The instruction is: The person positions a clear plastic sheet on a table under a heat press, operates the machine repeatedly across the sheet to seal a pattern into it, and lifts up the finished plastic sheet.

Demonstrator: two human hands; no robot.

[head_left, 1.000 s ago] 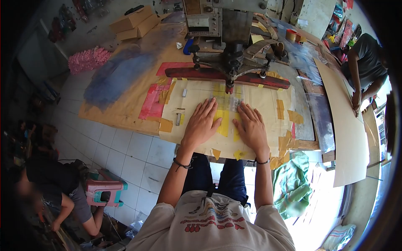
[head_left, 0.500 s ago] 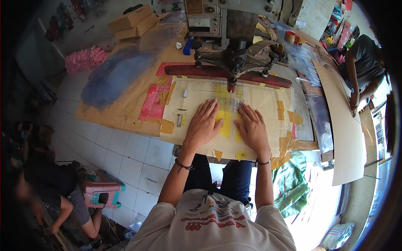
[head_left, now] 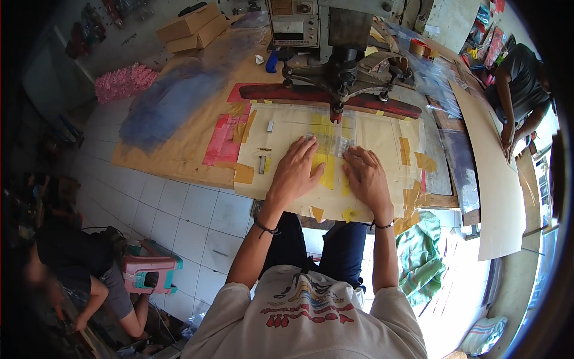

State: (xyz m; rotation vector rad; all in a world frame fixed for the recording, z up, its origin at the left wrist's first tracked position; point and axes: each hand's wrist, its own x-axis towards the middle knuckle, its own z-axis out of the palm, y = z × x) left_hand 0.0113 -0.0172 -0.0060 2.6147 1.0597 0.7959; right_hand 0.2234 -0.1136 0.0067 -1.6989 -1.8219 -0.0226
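Note:
My left hand lies flat on a cream work sheet, its fingers stretched and fingertips at the left edge of a clear plastic piece. Opposite it, my right hand rests at the plastic's right edge, with slightly bent fingers and the thumb apart. Yellow tape strips run under and below the plastic. Just beyond both hands hangs the dark red bar of a press, carried by a black metal bracket.
Two small metal blocks, one of them upright, sit left of my hands. Pink tape and blue film lie further left. At right, a person bends over a long pale sheet. Another person sits low left near a stool.
My right hand's fingers have bent and drawn slightly nearer me. My left hand stays nearly in place. The whole view has shifted a little to the right.

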